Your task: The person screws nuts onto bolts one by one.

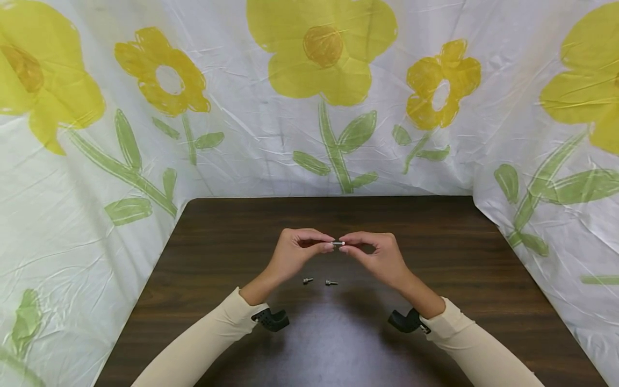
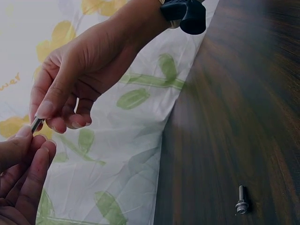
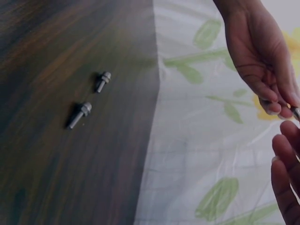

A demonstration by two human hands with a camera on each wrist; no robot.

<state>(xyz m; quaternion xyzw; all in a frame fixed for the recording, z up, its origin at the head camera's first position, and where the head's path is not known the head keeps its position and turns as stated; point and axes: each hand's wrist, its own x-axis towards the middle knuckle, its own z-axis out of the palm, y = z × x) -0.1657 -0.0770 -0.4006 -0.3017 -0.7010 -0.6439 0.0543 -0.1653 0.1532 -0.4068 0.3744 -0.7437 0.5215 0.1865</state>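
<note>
Both hands meet above the table, fingertip to fingertip, with a small metal bolt (image 1: 338, 243) between them. The left hand (image 1: 299, 248) pinches one end of it between thumb and fingers. From the other side, the right hand (image 1: 379, 255) pinches the opposite end. Much of the bolt (image 2: 36, 123) is hidden by fingertips, so its details cannot be told. Below the hands, two bolts lie on the tabletop, a left one (image 1: 308, 280) and a right one (image 1: 331, 282). The right wrist view shows both, the upper bolt (image 3: 103, 81) and lower bolt (image 3: 80, 115), with collars below their heads.
The dark wood-grain table (image 1: 217, 226) has a white flowered curtain (image 1: 232, 145) behind it and along both sides. Black wrist-worn devices sit at the left wrist (image 1: 273, 320) and the right wrist (image 1: 405, 321).
</note>
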